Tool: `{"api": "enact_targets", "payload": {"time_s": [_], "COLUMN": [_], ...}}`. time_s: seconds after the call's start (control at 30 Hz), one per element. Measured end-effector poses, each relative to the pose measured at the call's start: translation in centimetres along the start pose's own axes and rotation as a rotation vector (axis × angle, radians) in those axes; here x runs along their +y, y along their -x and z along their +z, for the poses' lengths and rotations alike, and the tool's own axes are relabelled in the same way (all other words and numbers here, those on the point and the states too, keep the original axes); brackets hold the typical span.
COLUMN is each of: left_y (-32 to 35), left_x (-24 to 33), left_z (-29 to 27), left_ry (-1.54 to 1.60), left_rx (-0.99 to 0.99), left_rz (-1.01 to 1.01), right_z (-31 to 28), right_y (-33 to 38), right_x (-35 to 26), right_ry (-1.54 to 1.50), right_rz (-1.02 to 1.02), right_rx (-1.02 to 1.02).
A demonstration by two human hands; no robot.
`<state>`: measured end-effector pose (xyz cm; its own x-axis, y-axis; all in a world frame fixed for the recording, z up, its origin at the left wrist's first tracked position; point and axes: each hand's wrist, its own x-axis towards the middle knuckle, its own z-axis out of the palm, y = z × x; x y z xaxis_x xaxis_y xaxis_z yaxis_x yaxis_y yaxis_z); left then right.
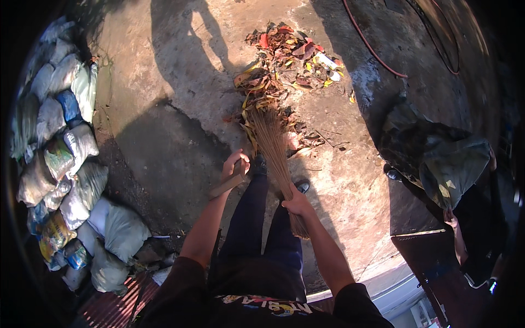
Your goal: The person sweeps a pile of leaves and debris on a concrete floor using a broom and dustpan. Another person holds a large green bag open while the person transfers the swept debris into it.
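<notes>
My right hand [297, 200] is wrapped round the bound upper part of a stick broom [272, 143]. The broom's spread bristles reach forward onto a heap of dry leaves [279, 71], brown with red and yellow ones mixed in. My left hand [237, 163] is curled round a flat brown piece that looks like wood [227, 185], which lies back along my forearm. It is held beside the broom, apart from it. A white scrap [327, 61] lies among the leaves on the far right of the heap.
Stacked filled sacks [80, 143] line the left side. At right, another person's hand [449, 217] grips a large dark green sack [456, 164]. A reddish hose [372, 46] lies on the concrete floor [339, 180] at the far right. Shadows fall across the floor.
</notes>
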<state>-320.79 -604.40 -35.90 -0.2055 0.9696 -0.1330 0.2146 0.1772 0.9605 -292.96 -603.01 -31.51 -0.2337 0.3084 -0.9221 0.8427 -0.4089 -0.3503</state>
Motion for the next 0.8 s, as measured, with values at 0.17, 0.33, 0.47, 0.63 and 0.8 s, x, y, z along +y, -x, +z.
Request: {"api": "enact_targets", "payload": {"time_s": [0.17, 0.33, 0.47, 0.63, 0.8], "left_y": [0.9, 5.0, 6.5, 8.2, 10.1], "left_x": [0.5, -2.5, -1.2, -2.2, -2.6], "left_z": [-1.9, -2.9, -1.1, 2.0, 3.5], "left_ry": [-0.085, 0.080, 0.091, 0.108, 0.103], "left_rx": [0.024, 0.134, 0.292, 0.474, 0.570], "left_rz": [-0.180, -0.124, -0.219, -0.293, -0.418], "right_z": [-4.8, -9.9, -13.7, -13.4, -8.9], "right_y": [6.4, 6.0, -3.9, -15.4, -18.9], "right_x": [-1.1, -3.1, -6.3, -11.2, -6.1], "right_ry": [0.027, 0.126, 0.214, 0.367, 0.615], "right_rz": [0.030, -0.130, -0.200, -0.096, -0.064], "right_rx": [0.144, 0.315, 0.408, 0.366, 0.157]}}
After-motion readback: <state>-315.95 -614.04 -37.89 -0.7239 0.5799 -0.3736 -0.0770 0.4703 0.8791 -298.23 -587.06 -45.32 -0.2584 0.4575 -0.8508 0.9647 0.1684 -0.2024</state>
